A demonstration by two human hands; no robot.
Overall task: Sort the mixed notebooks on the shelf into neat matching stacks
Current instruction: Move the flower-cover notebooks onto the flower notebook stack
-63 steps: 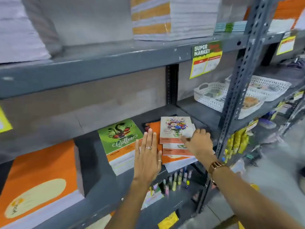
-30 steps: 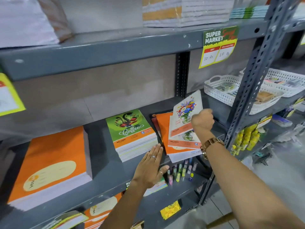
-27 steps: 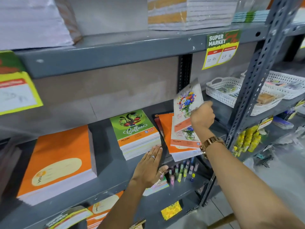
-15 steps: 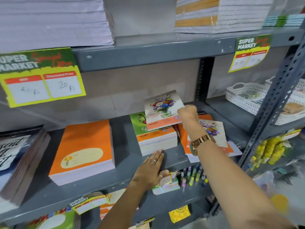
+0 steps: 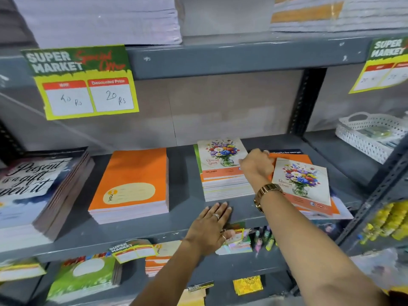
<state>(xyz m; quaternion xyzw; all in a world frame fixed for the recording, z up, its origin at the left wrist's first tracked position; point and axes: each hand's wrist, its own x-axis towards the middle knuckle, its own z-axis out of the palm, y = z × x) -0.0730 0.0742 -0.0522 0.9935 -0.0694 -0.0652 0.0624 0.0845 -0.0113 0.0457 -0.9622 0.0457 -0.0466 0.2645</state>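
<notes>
A flower-cover notebook (image 5: 220,156) lies on top of the middle stack (image 5: 227,188), hiding the green cover beneath it. My right hand (image 5: 257,166) rests at that notebook's right edge, fingers curled on its corner. A second flower-cover notebook (image 5: 302,181) lies askew on the orange notebooks (image 5: 291,156) at the right. My left hand (image 5: 212,228) lies flat on the grey shelf (image 5: 132,233) in front of the middle stack, holding nothing. Further left sit an orange stack (image 5: 132,184) and a dark stack with script lettering (image 5: 37,191).
A shelf above carries tall paper stacks and a yellow-green price tag (image 5: 84,82). A white perforated basket (image 5: 371,133) sits at the right, behind a grey slotted upright (image 5: 375,195). Below are more notebooks (image 5: 81,277), small coloured bottles (image 5: 263,237) and yellow items (image 5: 386,221).
My right hand lifted the top flower notebook off the right pile, carried it left and set it on the green-cover stack. The view swung left. My left hand stayed on the shelf.
</notes>
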